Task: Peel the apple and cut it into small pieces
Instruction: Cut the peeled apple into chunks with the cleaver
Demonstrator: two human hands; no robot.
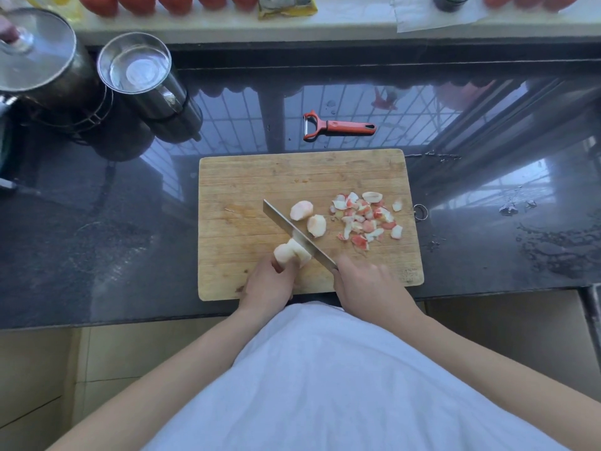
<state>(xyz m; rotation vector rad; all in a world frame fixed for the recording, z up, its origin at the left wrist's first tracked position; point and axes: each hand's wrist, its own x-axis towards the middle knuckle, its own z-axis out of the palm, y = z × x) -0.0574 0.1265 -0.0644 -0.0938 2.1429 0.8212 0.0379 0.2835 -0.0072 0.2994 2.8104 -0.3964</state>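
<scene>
**Peeled apple held under the knife on the board**

Head view: The knife handle is hidden entirely inside the right hand (367, 281), so only the blade of the knife (297, 236) can be seen, running diagonally up and to the left across the cutting board (247, 177). The fingertips of the left hand (268, 281) are tucked behind the peeled apple (291, 252) and cannot be made out. At the top edge, a row of red round things and a yellow packet are cut off, and a lidded pot (35, 56) is cropped at the left.

The left hand is curled around the peeled apple at the board's near-left part, pinning it against the wood. The right hand is clenched around the knife handle, with the blade laid against the apple's right side. Two cut apple pieces (309, 218) are seen just beyond the blade, and a heap of peel scraps (367, 219) lies to their right. A red peeler (338, 125) is left on the dark counter (97, 222) beyond the board, beside a steel cup (136, 65).
</scene>
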